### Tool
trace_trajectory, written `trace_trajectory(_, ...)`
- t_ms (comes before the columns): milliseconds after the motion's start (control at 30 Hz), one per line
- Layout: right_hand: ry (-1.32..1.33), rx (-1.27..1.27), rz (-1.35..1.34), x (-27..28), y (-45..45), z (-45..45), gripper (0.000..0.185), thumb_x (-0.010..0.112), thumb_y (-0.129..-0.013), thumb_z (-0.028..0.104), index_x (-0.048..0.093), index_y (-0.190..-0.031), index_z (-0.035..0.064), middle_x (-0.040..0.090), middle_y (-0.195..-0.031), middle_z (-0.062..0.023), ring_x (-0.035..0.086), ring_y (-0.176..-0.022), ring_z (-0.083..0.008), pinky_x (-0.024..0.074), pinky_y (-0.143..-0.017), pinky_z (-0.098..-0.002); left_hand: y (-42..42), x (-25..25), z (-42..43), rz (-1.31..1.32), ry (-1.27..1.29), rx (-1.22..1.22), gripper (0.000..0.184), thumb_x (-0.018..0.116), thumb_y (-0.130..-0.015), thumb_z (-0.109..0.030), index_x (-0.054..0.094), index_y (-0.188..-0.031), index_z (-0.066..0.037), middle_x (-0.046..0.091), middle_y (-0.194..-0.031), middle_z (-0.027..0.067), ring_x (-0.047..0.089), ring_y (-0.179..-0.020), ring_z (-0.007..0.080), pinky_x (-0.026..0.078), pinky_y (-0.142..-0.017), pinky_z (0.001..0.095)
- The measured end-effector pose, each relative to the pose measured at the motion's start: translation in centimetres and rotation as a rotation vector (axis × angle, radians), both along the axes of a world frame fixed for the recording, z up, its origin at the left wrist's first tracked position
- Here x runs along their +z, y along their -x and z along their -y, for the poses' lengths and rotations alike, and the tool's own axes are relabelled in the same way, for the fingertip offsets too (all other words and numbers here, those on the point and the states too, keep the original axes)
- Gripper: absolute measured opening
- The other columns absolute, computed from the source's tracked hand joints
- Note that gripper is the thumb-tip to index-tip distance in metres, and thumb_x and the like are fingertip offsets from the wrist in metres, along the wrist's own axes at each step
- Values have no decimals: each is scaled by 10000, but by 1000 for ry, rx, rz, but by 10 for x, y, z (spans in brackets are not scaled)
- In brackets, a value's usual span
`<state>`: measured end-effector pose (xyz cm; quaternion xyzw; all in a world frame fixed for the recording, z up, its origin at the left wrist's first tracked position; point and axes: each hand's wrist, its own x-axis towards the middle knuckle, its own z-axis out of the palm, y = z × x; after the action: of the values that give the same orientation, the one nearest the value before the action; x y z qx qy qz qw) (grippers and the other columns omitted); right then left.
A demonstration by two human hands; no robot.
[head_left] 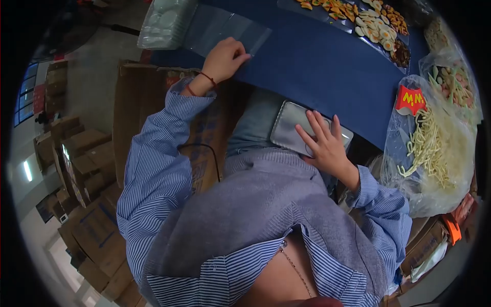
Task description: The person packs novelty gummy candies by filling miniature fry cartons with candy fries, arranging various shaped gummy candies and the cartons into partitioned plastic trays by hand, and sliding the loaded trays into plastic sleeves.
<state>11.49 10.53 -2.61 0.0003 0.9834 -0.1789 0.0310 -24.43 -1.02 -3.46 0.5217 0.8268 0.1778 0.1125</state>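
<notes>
Head view: left hand, fingers curled, sits at clear plastic sleeves by the bench's near edge, any pinch unclear; right hand spreads on a silvery case. Egg-like pieces lie grouped; pale strands lie loose.

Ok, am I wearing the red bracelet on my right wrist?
No, the red bracelet is at the wrist of your left hand, while your right hand rests on the silvery case with no bracelet showing.
</notes>
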Motion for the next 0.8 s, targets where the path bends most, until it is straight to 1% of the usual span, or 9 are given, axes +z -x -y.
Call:
trace_trajectory(33,-1,-3,4,-2,-2,2,964,822,-588,417,419,-1426,160,265,-1538,-199,282,-1423,-327,179,-1123,-586,4,-4,0,157,-98,72,363,751,-782,-393,631,-836,-55,587,-817,63,614,-728,243,509,-711,362)
trace_trajectory(200,-13,-36,-63,-6,3,12,962,829,-588,392,416,-1431,180,284,-1513,-222,309,-1365,-427,256,-1067,-567,-2,-1,-4,57,-232,72,271,724,-819,-315,638,-843,-58,586,-817,56,603,-719,217,489,-670,337)
trace_trajectory(267,17,-70,-89,-6,11,18,939,827,-595,390,428,-1419,180,314,-1487,-218,330,-1338,-423,272,-1053,-563,-2,2,-4,-65,-252,32,225,708,-843,-266,643,-853,-51,578,-805,59,596,-694,213,482,-648,315)
trace_trajectory(333,43,-103,-118,-5,15,23,916,825,-602,388,440,-1407,179,343,-1461,-215,351,-1312,-419,289,-1038,-560,18,-8,-8,74,-109,72,213,679,-864,-267,657,-853,-55,598,-800,53,601,-706,215,488,-661,319)
trace_trajectory(467,61,-36,-174,1,14,23,800,810,-630,363,507,-1341,158,414,-1390,-202,391,-1265,-401,315,-1018,-551,25,-19,-10,53,-248,142,218,604,-896,-269,661,-860,-61,644,-848,62,638,-807,246,498,-704,366)
trace_trajectory(533,70,-2,-203,11,17,19,727,799,-655,329,537,-1307,140,442,-1367,-196,418,-1253,-386,328,-1011,-538,23,-15,-9,451,-268,198,249,547,-920,-267,656,-859,-51,669,-869,109,639,-817,298,496,-713,398)
trace_trajectory(633,146,-141,-364,47,35,9,399,719,-741,129,627,-1122,56,565,-1212,-141,542,-1138,-323,401,-957,-435,14,-15,0,131,-369,177,253,530,-923,-265,647,-905,-41,667,-843,146,631,-778,340,497,-698,405)
trace_trajectory(733,73,-158,-546,79,58,-5,361,706,-747,96,636,-1099,52,588,-1166,-121,551,-1111,-314,413,-939,-419,19,-8,-2,168,-495,463,241,530,-922,-258,613,-908,-32,654,-809,159,625,-740,355,495,-676,417)
trace_trajectory(800,75,-200,-561,95,64,-9,341,696,-745,60,643,-1082,56,617,-1115,-106,573,-1066,-293,437,-897,-399,8,14,-11,135,-430,394,250,536,-923,-276,594,-897,-33,652,-802,158,631,-740,354,495,-669,421)
